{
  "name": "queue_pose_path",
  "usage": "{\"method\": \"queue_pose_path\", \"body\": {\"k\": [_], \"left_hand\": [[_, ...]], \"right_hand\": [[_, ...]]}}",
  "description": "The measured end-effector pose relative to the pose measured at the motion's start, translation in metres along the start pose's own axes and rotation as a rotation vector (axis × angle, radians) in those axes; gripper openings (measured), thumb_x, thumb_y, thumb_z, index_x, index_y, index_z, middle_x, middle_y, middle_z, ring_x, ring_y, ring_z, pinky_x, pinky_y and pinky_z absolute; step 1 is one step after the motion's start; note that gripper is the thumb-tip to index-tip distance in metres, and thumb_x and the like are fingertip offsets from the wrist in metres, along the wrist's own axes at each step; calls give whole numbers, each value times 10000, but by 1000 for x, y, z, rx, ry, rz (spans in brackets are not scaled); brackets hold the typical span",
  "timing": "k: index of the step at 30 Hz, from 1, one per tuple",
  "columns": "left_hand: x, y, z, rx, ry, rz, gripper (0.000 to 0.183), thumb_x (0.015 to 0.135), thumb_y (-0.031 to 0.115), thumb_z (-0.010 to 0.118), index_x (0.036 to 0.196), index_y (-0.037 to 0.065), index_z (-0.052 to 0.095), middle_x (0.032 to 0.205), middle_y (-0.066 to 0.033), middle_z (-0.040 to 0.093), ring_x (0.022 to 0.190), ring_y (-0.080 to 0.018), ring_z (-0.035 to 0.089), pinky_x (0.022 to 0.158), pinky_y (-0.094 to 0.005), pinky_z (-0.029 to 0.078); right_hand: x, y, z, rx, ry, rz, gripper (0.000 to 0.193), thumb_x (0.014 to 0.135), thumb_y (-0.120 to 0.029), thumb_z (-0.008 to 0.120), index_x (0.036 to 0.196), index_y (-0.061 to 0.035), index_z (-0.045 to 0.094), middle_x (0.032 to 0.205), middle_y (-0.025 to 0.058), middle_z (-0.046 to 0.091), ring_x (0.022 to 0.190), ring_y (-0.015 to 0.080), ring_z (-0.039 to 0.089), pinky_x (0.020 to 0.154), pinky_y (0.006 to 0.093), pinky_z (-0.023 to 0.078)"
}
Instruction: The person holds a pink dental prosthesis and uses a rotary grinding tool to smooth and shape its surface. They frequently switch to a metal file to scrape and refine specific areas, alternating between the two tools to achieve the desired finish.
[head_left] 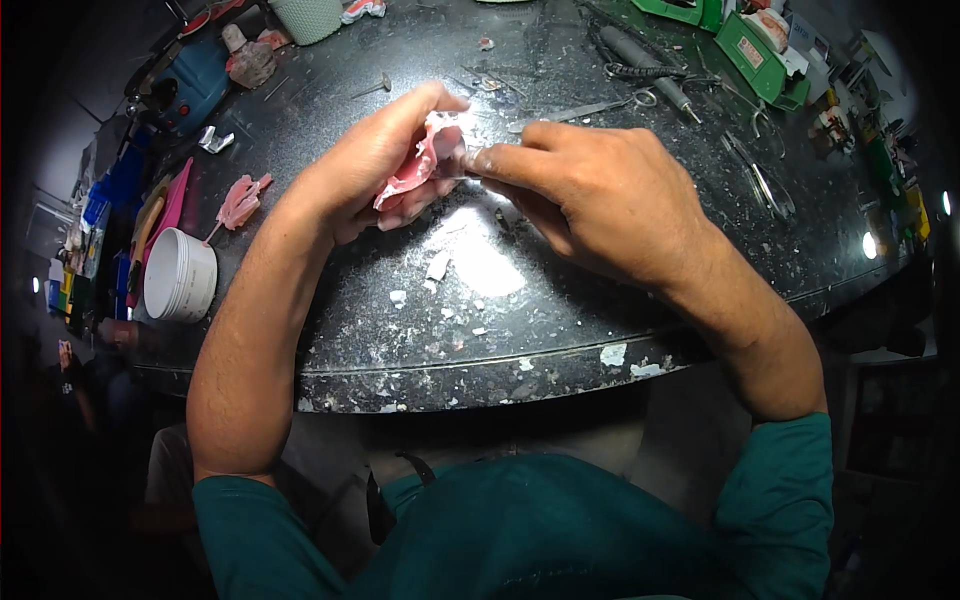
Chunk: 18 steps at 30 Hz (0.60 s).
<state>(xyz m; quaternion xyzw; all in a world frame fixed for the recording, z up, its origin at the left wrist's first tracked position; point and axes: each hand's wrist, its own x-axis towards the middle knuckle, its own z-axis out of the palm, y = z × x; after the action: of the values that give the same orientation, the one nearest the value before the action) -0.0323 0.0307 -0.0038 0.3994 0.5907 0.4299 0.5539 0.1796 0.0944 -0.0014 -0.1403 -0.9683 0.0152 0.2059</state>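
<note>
My left hand [365,155] is wrapped round a pink, curved piece with a ragged edge and white plaster-like residue, resembling a denture base [425,165]. Its hollow side faces to the right. Close against that side is my right hand [620,190], with thumb and forefinger pressed together at the piece's edge. Whatever those fingertips hold, if anything, is hidden by glare and the fingers. Both hands are just above the dark speckled bench [560,310]. Beneath them lie several white plaster chips [438,265].
At left stand a white tub [180,275] and a pink ragged piece on a thin stem [240,202]. Beyond my right hand lie a metal knife [575,113], a grey handpiece [640,60] and tweezer-like tools [757,175]. Green bins [760,65] and a blue machine [190,85] line the back.
</note>
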Motion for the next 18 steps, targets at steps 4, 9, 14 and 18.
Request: {"method": "queue_pose_path", "body": {"k": [4, 9, 14, 18], "left_hand": [[3, -2, -4, -30, -82, -29, 459, 973, 511, 545, 931, 57, 599, 587, -19, 496, 349, -65, 408, 279, -182, 285], [1, 7, -9, 48, -162, 92, 446, 954, 512, 577, 960, 67, 606, 600, -26, 526, 364, -83, 444, 281, -165, 267], [11, -9, -10, 65, -15, 183, 559, 940, 626, 509, 866, 82, 615, 595, -10, 532, 371, -69, 404, 331, -215, 292], [16, -13, -18, 158, -11, 188, 603, 908, 682, 519, 824, 94, 624, 552, 24, 491, 380, -53, 379, 333, -207, 254]], "right_hand": [[0, 5, -2, -42, -8, 27, 191, 881, -190, 657, 1064, -146, 689, 861, 84, 682, 782, 301, 717, 666, 418, 600], [1, 18, 4, 18, 105, 12, 201, 897, -209, 647, 1085, -156, 693, 867, 76, 684, 797, 290, 714, 676, 421, 598], [1, 22, 2, 45, 130, -6, 216, 906, -226, 646, 1107, -164, 698, 863, 76, 687, 805, 295, 713, 692, 427, 598], [0, 20, -7, -6, 53, 7, 201, 906, -229, 655, 1086, -162, 716, 872, 79, 700, 825, 289, 722, 703, 419, 603]]}}
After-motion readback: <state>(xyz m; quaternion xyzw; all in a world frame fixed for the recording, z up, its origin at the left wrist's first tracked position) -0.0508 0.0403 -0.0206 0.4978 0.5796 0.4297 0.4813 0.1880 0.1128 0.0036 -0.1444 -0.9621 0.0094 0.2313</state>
